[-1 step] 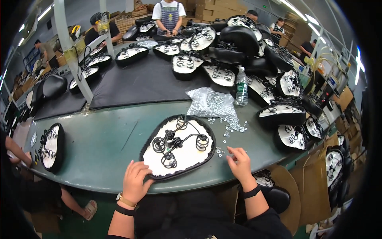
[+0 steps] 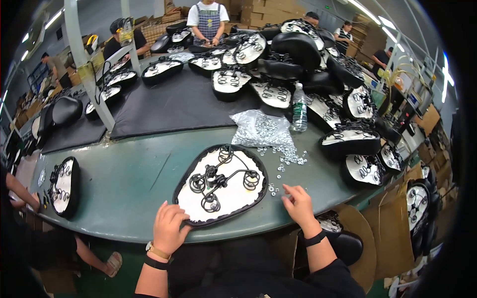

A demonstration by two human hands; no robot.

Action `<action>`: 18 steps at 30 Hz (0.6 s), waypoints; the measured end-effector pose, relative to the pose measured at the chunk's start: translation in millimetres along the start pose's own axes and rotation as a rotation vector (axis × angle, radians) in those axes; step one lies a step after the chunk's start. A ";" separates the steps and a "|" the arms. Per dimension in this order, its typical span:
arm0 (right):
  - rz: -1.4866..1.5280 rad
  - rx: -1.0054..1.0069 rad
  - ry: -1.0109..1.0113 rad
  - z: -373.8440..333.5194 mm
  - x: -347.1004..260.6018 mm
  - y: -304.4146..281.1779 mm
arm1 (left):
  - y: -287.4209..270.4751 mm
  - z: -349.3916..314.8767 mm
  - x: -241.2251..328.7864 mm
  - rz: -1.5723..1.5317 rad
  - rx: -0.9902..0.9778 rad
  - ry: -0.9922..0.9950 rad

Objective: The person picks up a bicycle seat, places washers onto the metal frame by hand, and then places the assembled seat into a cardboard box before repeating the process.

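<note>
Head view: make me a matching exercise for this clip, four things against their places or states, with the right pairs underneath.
Things
1. left hand
2. right hand
3. clear plastic bag of small metal nuts
4. clear plastic bottle

Places or states
A. standing upright, just right of the bag
B. at the near left edge of the upturned bicycle saddle
C. lying beyond the saddle, with loose nuts scattered beside it
D. to the right of the saddle, apart from it

Right pairs: 1-B, 2-D, 3-C, 4-A
</note>
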State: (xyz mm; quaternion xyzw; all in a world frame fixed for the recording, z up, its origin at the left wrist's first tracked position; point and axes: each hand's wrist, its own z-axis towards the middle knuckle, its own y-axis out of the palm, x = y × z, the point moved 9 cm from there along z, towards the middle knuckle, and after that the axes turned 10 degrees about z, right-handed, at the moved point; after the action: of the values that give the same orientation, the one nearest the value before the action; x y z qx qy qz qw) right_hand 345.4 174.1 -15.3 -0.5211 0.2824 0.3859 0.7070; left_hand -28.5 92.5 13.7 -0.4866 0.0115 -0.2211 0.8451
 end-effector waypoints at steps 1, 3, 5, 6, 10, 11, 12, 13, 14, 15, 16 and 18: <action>-0.073 -0.050 0.009 -2.9 5.9 1.5 | -0.2 3.2 9.2 0.036 -0.005 0.045; -0.243 -0.068 -0.070 -4.9 1.4 9.1 | -4.9 8.6 35.5 0.050 0.036 0.128; -0.403 -0.105 -0.152 -7.2 -2.3 21.8 | -1.8 8.8 65.7 -0.022 0.051 0.141; -0.385 -0.079 -0.239 -7.6 -7.4 25.7 | 1.4 9.3 80.5 -0.060 0.061 0.134; -0.207 -0.037 -0.264 -16.8 -8.6 23.3 | 27.0 19.8 113.9 -0.112 0.082 0.057; -0.206 -0.052 -0.269 -18.5 -6.8 24.0 | 32.1 23.6 115.7 -0.109 0.082 0.041; -0.174 -0.045 -0.214 -18.2 -0.7 22.1 | 38.0 27.0 121.0 -0.074 0.057 0.074; -0.142 -0.037 -0.160 -17.5 5.0 20.1 | 41.8 28.8 126.0 -0.038 0.033 0.108; -0.144 -0.045 -0.163 -17.9 4.6 17.4 | 43.1 30.9 129.9 -0.026 0.021 0.129; -0.139 -0.086 -0.111 -15.8 6.6 20.2 | 42.6 29.6 127.2 -0.019 0.024 0.119; -0.134 -0.127 -0.060 -13.8 8.2 23.4 | 43.5 27.6 123.7 -0.032 0.013 0.104; -0.134 -0.157 -0.016 -13.3 6.4 25.1 | 41.5 24.7 117.7 -0.042 0.001 0.088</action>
State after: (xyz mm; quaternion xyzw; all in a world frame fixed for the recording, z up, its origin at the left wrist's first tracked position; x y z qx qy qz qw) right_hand 327.8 167.1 -37.4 -0.5894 0.2103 0.3627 0.6905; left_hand 98.4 85.2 15.4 -0.4763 0.0385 -0.2598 0.8392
